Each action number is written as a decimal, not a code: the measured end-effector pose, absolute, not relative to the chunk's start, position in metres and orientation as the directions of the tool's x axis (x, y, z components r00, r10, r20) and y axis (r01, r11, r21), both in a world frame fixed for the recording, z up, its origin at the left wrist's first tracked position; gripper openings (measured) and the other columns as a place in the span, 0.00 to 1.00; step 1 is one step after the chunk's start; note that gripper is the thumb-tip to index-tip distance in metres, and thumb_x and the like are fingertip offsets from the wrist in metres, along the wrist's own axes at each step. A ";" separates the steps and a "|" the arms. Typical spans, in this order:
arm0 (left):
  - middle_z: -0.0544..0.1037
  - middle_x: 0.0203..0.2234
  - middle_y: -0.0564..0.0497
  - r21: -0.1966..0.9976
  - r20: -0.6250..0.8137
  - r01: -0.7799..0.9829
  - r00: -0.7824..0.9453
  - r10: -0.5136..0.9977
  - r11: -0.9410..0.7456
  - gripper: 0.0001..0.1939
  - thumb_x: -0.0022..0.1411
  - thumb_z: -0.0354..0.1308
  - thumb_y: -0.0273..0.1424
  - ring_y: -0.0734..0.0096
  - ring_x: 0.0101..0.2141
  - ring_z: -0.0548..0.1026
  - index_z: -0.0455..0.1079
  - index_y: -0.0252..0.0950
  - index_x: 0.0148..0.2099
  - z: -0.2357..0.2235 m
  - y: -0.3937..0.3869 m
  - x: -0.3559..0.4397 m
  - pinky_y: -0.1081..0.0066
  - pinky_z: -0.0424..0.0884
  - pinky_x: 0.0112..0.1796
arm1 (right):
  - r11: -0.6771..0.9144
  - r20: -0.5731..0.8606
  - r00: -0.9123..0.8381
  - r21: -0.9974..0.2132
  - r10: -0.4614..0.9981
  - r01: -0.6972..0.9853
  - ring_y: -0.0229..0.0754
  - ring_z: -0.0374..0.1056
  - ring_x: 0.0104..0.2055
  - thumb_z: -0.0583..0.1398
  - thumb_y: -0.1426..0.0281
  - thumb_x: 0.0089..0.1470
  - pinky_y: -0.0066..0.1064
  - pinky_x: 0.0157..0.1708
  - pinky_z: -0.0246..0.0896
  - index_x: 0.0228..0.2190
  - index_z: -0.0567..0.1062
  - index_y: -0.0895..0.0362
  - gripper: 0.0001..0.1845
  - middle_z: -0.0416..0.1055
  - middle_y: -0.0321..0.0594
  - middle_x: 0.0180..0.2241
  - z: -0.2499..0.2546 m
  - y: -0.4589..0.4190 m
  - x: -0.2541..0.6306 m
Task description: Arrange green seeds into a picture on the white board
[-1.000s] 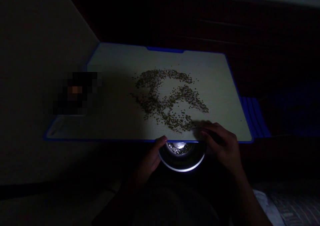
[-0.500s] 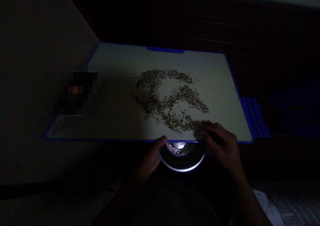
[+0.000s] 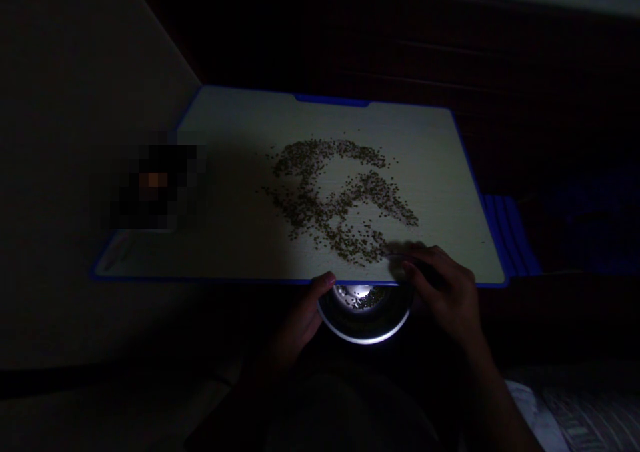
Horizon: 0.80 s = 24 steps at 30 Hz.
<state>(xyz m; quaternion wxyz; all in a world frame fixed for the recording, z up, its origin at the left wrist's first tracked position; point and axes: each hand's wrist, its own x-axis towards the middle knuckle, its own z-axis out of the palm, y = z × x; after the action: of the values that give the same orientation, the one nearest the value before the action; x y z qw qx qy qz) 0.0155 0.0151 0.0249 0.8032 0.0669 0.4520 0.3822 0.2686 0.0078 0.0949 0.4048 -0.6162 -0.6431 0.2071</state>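
Observation:
Small dark round grains [image 3: 345,205], like seeds or lentils, lie scattered in curved bands on a pale board [image 3: 225,239] with a blue rim. Under the board's near edge is a shiny metal bowl [image 3: 365,329], partly hidden by it, with more grains inside. My left hand [image 3: 307,312] is closed at the bowl's left side, its thumb up at the board's edge. Low over the board's near right part, my right hand [image 3: 445,285] is closed in a pinch beside the nearest grains. A thin curved edge shows at its fingertips, too dark to name.
A dark, pixelated patch [image 3: 150,189] covers the board's left edge. Blue ribbed material [image 3: 510,235] sits beyond the right edge. Pale and striped cloth [image 3: 535,412] lies at lower right. A plain wall [image 3: 65,139] rises on the left; the surroundings are very dark.

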 end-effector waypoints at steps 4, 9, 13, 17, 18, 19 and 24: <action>0.84 0.57 0.44 0.460 -0.621 -0.579 0.332 0.710 0.673 0.27 0.62 0.72 0.38 0.45 0.64 0.75 0.78 0.38 0.61 0.030 0.019 0.020 0.51 0.62 0.69 | 0.169 0.272 0.079 -0.772 0.959 0.612 0.49 0.80 0.48 0.66 0.66 0.63 0.47 0.50 0.75 0.44 0.84 0.48 0.08 0.85 0.41 0.45 0.094 0.009 0.268; 0.85 0.56 0.44 0.468 -0.651 -0.571 0.294 0.700 0.675 0.27 0.61 0.73 0.39 0.45 0.64 0.75 0.79 0.37 0.61 0.027 0.020 0.021 0.52 0.60 0.70 | 0.190 0.267 0.041 -0.777 0.963 0.600 0.49 0.80 0.48 0.66 0.67 0.64 0.46 0.51 0.75 0.43 0.84 0.48 0.07 0.85 0.40 0.43 0.093 0.008 0.268; 0.84 0.56 0.44 0.457 -0.671 -0.566 0.287 0.684 0.686 0.27 0.61 0.73 0.40 0.45 0.64 0.75 0.78 0.37 0.61 0.024 0.018 0.019 0.51 0.60 0.70 | 0.195 0.281 0.059 -0.787 0.958 0.585 0.49 0.80 0.46 0.66 0.67 0.63 0.46 0.50 0.75 0.43 0.84 0.48 0.07 0.85 0.39 0.42 0.094 0.007 0.269; 0.83 0.59 0.44 0.441 -0.699 -0.562 0.273 0.660 0.700 0.27 0.62 0.72 0.39 0.46 0.66 0.72 0.77 0.39 0.62 0.031 0.016 0.018 0.51 0.58 0.71 | 0.227 0.293 0.022 -0.783 0.956 0.579 0.51 0.80 0.50 0.67 0.69 0.62 0.48 0.53 0.74 0.43 0.84 0.48 0.08 0.85 0.40 0.43 0.093 0.007 0.271; 0.83 0.58 0.45 0.444 -0.704 -0.557 0.268 0.658 0.702 0.27 0.62 0.72 0.39 0.47 0.67 0.72 0.77 0.40 0.62 0.034 0.015 0.018 0.51 0.58 0.71 | 0.226 0.293 0.023 -0.781 0.956 0.583 0.51 0.80 0.51 0.67 0.69 0.62 0.48 0.53 0.74 0.43 0.84 0.48 0.08 0.86 0.40 0.44 0.093 0.007 0.271; 0.83 0.59 0.46 0.449 -0.700 -0.553 0.271 0.661 0.702 0.27 0.63 0.71 0.39 0.47 0.67 0.72 0.77 0.41 0.63 0.037 0.016 0.018 0.52 0.58 0.71 | 0.218 0.291 0.031 -0.780 0.956 0.586 0.51 0.80 0.51 0.67 0.68 0.62 0.48 0.53 0.75 0.43 0.84 0.47 0.08 0.86 0.40 0.44 0.093 0.007 0.271; 0.83 0.58 0.45 0.452 -0.658 -0.571 0.305 0.688 0.685 0.27 0.63 0.72 0.38 0.45 0.67 0.71 0.77 0.39 0.63 0.040 0.020 0.022 0.51 0.59 0.70 | 0.170 0.256 0.063 -0.786 0.965 0.594 0.50 0.80 0.49 0.66 0.67 0.63 0.47 0.52 0.75 0.44 0.84 0.47 0.09 0.85 0.40 0.45 0.095 0.009 0.269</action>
<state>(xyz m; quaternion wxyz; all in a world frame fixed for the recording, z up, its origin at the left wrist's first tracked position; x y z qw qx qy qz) 0.0221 0.0196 0.0399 0.8049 0.0664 0.4413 0.3911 0.2692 0.0088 0.0955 0.4095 -0.6034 -0.6458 0.2262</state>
